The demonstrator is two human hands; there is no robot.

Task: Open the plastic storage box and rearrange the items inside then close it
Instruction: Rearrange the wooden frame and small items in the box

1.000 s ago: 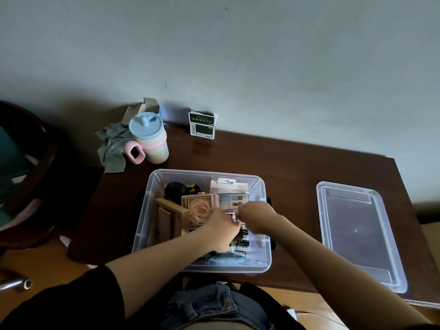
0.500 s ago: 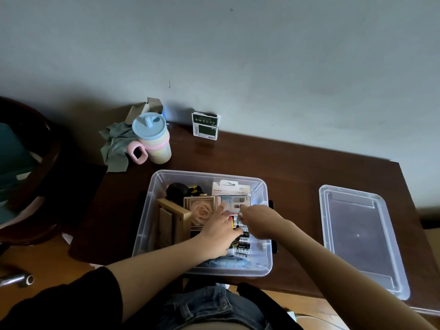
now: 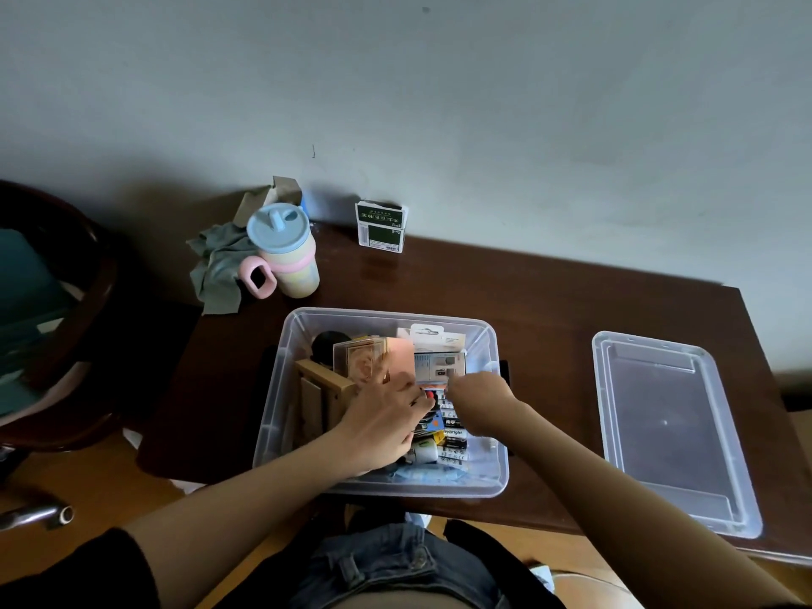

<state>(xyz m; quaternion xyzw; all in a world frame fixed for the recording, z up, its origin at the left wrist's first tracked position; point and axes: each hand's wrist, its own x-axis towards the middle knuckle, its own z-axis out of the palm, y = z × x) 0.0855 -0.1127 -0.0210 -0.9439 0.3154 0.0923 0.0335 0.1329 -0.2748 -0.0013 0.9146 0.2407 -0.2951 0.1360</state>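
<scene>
The plastic storage box (image 3: 281, 389) stands open on the counter (image 3: 549, 309), close to its near edge, and its lid (image 3: 672, 428) lies flat on the counter, well apart to the right. The box looks light but a little flexible, so I think it is better to take it by the rim on both short sides; the lid is thin and smooth (probably slippery) and should be taken by its edges.

Both hands are inside the box. The left hand (image 3: 386, 419) holds a pink card (image 3: 400, 358) beside a picture with a rose (image 3: 360, 362); the right hand (image 3: 476, 389) has its fingers curled near a white package (image 3: 439, 367), but I cannot tell if it really grips it. Batteries (image 3: 452, 437) lie loose under the hands.

Compared with half a second before, the pink card is now lifted up and covers part of the rose picture. The right hand has moved only slightly.
</scene>
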